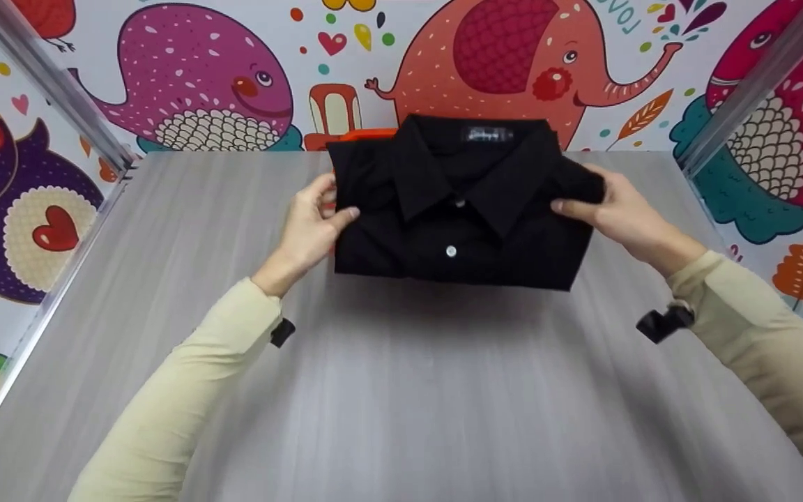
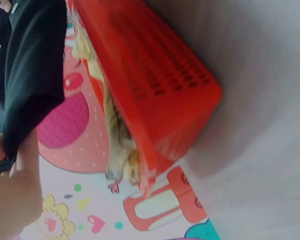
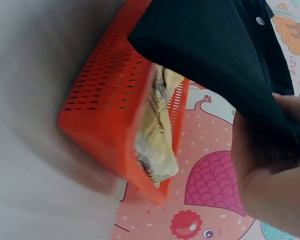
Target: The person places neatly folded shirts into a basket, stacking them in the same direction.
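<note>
A folded black shirt (image 1: 387, 244) with a collar and white buttons is held up above the table, its collar side away from me. My left hand (image 1: 311, 226) pinches its left edge, thumb on top and fingers beneath. At the right edge my right hand (image 1: 624, 213) grips it the same way. Behind and below the shirt stands a red perforated basket (image 2: 175, 115), mostly hidden in the head view. Inside the basket lies crumpled beige patterned cloth (image 3: 157, 137), visible in both wrist views.
The grey wood-grain table (image 1: 401, 418) spreads beneath the hands. A wall printed with cartoon animals (image 1: 206, 77) rises at its back edge and sides. Metal posts (image 1: 60, 90) stand at the back corners. Small black devices (image 1: 665, 322) are strapped at the wrists.
</note>
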The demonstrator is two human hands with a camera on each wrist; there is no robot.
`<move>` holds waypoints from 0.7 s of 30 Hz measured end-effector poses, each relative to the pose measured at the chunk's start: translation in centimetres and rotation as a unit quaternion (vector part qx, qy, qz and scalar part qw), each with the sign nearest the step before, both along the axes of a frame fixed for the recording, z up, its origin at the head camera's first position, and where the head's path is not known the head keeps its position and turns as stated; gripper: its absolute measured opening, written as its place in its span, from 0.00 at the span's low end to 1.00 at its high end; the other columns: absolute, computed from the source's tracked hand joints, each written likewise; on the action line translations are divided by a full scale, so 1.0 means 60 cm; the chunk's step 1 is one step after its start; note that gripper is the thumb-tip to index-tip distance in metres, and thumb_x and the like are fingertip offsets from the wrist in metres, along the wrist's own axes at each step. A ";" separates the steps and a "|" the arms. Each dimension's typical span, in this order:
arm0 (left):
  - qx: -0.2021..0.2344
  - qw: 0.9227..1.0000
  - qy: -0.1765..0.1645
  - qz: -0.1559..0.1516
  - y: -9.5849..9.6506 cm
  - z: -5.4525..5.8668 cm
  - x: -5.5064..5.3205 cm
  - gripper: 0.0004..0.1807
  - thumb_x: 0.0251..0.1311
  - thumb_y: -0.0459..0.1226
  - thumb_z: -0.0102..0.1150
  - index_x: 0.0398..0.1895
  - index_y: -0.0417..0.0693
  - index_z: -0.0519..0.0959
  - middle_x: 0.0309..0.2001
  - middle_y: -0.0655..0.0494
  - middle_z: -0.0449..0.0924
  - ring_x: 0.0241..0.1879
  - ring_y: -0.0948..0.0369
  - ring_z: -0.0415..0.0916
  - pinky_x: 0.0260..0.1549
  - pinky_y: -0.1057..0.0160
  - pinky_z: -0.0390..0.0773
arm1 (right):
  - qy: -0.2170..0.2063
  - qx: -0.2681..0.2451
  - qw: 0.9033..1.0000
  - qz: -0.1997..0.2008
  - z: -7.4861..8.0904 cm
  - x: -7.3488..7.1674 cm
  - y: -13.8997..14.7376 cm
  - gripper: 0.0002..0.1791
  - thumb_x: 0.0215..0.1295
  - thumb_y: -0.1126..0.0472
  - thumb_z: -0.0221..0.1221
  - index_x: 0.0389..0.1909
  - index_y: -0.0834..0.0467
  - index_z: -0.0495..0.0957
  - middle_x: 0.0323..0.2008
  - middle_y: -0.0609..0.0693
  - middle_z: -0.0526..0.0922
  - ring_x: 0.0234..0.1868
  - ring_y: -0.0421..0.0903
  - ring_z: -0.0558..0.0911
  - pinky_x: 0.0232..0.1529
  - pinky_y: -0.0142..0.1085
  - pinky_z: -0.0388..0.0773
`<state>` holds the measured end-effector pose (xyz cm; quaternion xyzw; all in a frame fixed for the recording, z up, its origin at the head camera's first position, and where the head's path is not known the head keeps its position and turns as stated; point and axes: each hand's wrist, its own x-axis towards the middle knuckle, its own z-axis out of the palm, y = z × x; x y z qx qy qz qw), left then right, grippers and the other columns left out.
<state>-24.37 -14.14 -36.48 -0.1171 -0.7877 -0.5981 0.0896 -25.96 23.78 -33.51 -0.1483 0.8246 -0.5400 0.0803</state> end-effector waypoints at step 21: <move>-0.102 0.987 -0.118 0.027 -0.001 0.076 -0.098 0.16 0.61 0.26 0.58 0.52 0.34 0.72 0.47 0.42 0.78 0.44 0.56 0.74 0.41 0.62 0.76 | -0.091 0.008 0.994 -0.059 0.066 -0.108 -0.015 0.22 0.62 0.58 0.65 0.55 0.59 0.71 0.46 0.48 0.78 0.45 0.42 0.76 0.44 0.27 0.75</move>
